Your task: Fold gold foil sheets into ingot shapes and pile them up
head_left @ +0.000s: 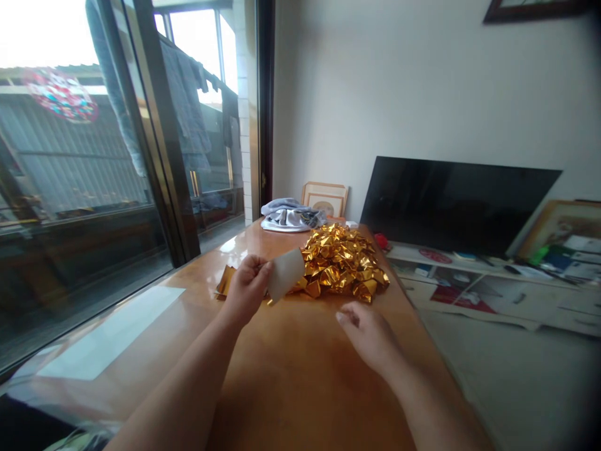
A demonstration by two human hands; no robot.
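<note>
Fingers (pixel 256 266) of our left hand (pixel 246 289) are pressed together in a pinch on one edge of a pale sheet of paper (pixel 285 273); the thumb lies over the near face and the other fingertips are tucked behind it. That sheet sticks out to the right of the pinch, tilted up and away from us, its pale side turned toward the camera, and it is lifted clear of the wooden table (pixel 291 369). Its far corner overlaps, in our view, the near edge of a heap of folded gold foil pieces (pixel 342 263) lying on the table further back; whether paper and heap touch we cannot tell.

Our right hand (pixel 369 335) hovers low over the table, near the paper but apart from it, down and to the right. It is empty, with fingers loosely curled and the fingertips pointing left toward the sheet.

Just behind the left hand a flat gold sheet (pixel 226 280) lies on the table. At the far end of the table sits a bundle of grey cloth (pixel 291 217), and beyond the heap a dark television screen (pixel 455 203) leans against the wall.
</note>
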